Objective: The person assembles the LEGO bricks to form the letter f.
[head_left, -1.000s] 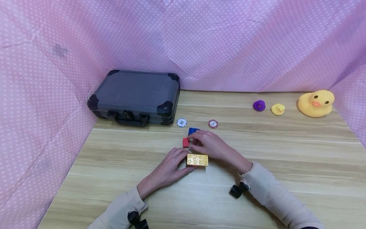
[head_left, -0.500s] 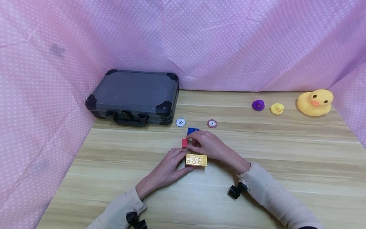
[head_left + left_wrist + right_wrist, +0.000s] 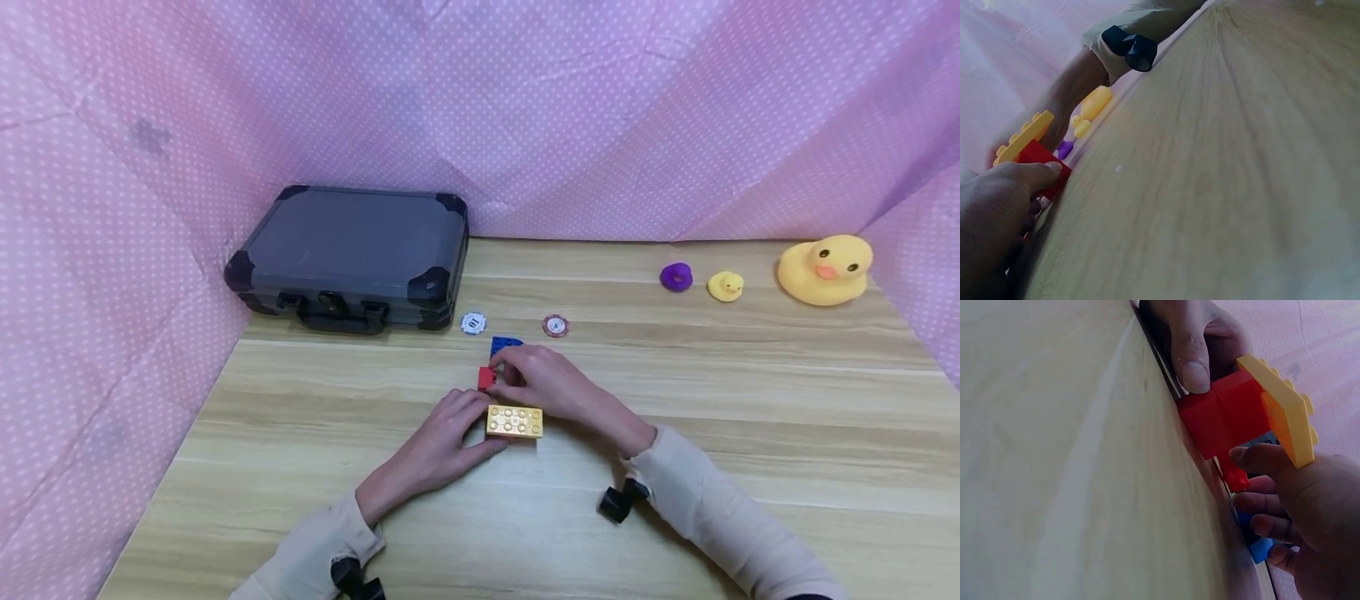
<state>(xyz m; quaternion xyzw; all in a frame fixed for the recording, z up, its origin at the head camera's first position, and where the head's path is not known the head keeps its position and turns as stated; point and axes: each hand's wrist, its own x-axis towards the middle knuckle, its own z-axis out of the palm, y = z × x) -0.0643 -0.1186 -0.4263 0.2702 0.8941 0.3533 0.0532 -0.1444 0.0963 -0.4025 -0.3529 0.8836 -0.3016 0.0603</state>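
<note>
My left hand (image 3: pixel 438 442) grips a stack of red bricks (image 3: pixel 1225 409) with a yellow eight-stud brick (image 3: pixel 514 422) on top; its thumb (image 3: pixel 1194 375) presses the red side. Just beyond the stack, my right hand (image 3: pixel 551 379) has its thumb and forefinger at a small red brick (image 3: pixel 486 378), pinching it at its studded side. That brick lies on its side, studs to the right. A blue brick (image 3: pixel 504 345) sits behind the right fingers, partly hidden by them. In the left wrist view the stack's red part (image 3: pixel 1047 165) shows behind the left thumb.
A grey hard case (image 3: pixel 352 250) with black corners stands at the back left. Two poker chips, one white (image 3: pixel 473 323) and one red (image 3: pixel 556 325), lie behind the bricks. A purple duck (image 3: pixel 677 277), a small yellow duck (image 3: pixel 725 287) and a large yellow duck (image 3: pixel 825 270) stand back right.
The small red brick has shifted and turned very slightly at my right fingertips. Both hands otherwise keep their places, and the stack stays in my left hand. The head view drifts a little.
</note>
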